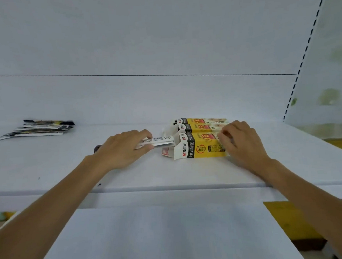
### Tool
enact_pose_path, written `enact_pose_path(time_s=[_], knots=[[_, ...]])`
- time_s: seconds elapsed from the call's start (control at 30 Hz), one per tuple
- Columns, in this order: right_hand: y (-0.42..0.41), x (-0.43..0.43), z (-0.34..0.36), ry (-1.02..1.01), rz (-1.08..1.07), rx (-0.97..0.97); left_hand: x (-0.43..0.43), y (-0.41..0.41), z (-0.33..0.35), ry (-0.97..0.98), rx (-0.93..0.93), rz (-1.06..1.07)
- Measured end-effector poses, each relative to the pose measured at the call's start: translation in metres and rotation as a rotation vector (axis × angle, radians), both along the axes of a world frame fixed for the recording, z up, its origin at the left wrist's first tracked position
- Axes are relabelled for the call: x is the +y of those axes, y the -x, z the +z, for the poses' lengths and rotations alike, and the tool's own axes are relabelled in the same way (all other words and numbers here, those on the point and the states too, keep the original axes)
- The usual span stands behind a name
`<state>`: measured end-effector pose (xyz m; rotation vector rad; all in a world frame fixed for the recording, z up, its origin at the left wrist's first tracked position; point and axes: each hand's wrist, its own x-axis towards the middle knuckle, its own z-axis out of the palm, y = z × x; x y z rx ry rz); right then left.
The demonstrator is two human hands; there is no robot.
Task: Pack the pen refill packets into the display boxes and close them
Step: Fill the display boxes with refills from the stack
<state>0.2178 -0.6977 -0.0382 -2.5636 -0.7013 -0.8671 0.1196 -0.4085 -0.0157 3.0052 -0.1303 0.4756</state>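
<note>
Your left fingers [144, 134] curl over the top of a bundle of packets [159, 141], with the thumb under it, so your left hand [125, 148] grips the bundle firmly. The bundle lies flat. Its white printed end sits right at the open mouth of the near box [201, 147], and its dark end pokes out behind your wrist. The near box lies on its side on the shelf [169, 176], with its flaps [168, 151] splayed open to the left.

Your right fingers [225, 133] are bent onto the box's other end, and your right hand [244, 142] holds it there.

Just behind lie the middle box [198, 127] and the far box [200, 120], side by side and touching, with their left ends open as well.

Well off to the left, a loose pile [42, 128] of more packets lies fanned on the shelf. A slotted upright [306, 47] rises at the right.
</note>
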Motion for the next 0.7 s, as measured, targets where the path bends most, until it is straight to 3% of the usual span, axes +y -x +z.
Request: enact_pose_path(time_s=[0.23, 0.37, 0.47, 0.63, 0.7], knots=[[-0.003, 0.002, -0.006, -0.062, -0.018, -0.016, -0.024, -0.007, -0.002, -0.015, 0.070, -0.004], [-0.005, 0.003, -0.008, -0.066, -0.017, -0.033, -0.042, -0.021, -0.001, 0.121, 0.138, -0.078], [-0.006, 0.003, -0.009, -0.080, -0.007, -0.063, -0.052, -0.032, -0.001, 0.295, 0.105, -0.100], [-0.008, 0.001, -0.011, -0.077, 0.000, -0.080, -0.064, -0.040, -0.001, 0.395, 0.054, -0.129], [-0.009, 0.001, -0.011, -0.068, 0.002, -0.078, -0.057, -0.038, 0.000, 0.353, -0.013, -0.099]])
